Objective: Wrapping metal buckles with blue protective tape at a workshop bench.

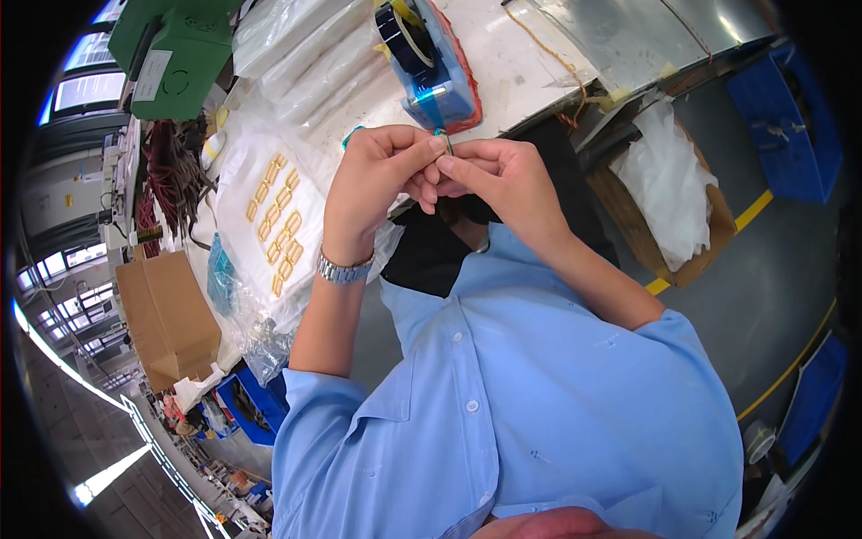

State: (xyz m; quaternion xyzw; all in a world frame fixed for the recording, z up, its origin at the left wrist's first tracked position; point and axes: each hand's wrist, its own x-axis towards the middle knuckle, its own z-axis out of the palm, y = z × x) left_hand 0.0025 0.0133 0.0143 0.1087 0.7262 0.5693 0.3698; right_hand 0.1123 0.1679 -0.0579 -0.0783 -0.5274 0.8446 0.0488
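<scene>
My left hand (375,175) and my right hand (514,186) meet in front of the table's edge, thumbs and forefingers pinched together. Between the fingertips is a small narrow piece (446,144) with a bit of blue-green film at its top; the fingers hide most of it. Just beyond the hands stands a light blue tape dispenser (458,101) with a dark blue roll of tape (402,43) in it. Left of my left wrist, several gold-coloured, loop-shaped parts (274,220) lie in rows on white sheeting (235,184).
Clear plastic bags (301,67) cover the table's far left, beside a green machine (175,58). An open carton with white plastic (664,180) stands on the floor at right, near blue bins (781,126). Another brown carton (166,314) is at left.
</scene>
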